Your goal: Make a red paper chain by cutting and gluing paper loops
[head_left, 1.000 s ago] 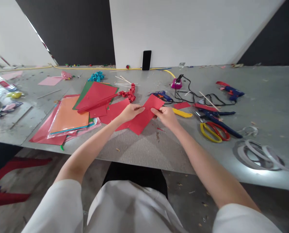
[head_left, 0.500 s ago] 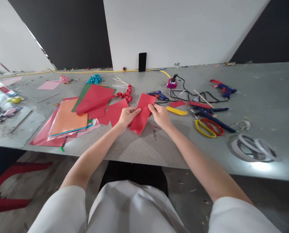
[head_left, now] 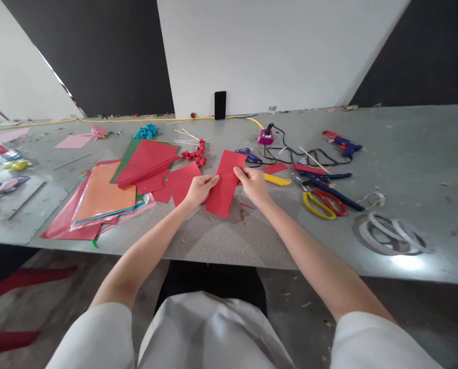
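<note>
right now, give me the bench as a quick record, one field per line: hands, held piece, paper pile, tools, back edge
left hand: grips the left edge of the red paper; hand
right hand: pinches its right edge
held piece: flat-looking strip, raised between both hands
paper pile: to the left, orange sheet in clear wrap, green sheet partly under red
tools: to the right, yellow-handled cutter, scissors with yellow and red loops, blue glue gun
back edge: phone upright against the wall
</note>
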The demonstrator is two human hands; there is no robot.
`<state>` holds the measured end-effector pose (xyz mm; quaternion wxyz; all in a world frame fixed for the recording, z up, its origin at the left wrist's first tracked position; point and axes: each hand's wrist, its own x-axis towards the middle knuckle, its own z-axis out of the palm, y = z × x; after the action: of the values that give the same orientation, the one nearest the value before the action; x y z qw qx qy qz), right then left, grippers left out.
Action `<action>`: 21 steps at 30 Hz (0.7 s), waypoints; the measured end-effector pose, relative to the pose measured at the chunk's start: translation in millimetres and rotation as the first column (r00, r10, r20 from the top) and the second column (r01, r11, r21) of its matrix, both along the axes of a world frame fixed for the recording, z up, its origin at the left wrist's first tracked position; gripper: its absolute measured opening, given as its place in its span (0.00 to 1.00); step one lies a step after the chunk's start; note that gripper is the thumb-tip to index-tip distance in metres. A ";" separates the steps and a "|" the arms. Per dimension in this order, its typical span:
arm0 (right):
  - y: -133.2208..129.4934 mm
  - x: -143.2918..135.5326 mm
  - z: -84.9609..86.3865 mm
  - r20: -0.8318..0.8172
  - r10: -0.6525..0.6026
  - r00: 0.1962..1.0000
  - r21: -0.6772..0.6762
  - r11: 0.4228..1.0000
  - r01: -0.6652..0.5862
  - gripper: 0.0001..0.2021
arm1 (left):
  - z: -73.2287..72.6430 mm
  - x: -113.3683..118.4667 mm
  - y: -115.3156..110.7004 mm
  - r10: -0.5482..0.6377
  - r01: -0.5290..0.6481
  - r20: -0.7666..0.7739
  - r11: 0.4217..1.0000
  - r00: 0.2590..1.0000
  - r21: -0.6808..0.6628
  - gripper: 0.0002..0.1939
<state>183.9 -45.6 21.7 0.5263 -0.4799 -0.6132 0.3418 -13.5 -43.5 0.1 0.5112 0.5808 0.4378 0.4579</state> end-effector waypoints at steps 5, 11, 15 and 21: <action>2.9 3.0 -3.9 -0.015 -0.042 0.999 0.038 0.998 0.043 0.31 | 0.5 2.6 -1.3 -0.050 0.050 0.018 0.999 0.999 -0.001 0.27; 9.0 7.4 -11.1 0.091 -0.120 0.989 0.127 0.986 0.108 0.28 | 9.4 -5.8 -0.6 0.004 0.027 -0.215 0.990 0.977 0.142 0.26; -5.3 9.0 2.4 0.440 -0.357 0.824 0.461 0.877 0.134 0.33 | 23.7 -19.6 2.1 0.089 0.069 -0.441 0.941 0.893 0.330 0.27; -25.7 -1.5 15.3 0.848 -0.215 0.485 0.413 0.841 -0.349 0.16 | 35.2 -19.1 -4.9 -0.092 0.321 -0.580 0.897 0.809 0.305 0.19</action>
<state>182.4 -71.3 37.0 0.2387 -0.3924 -0.8811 -0.1132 -32.7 -48.4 35.3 0.2848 0.8223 0.3992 0.2887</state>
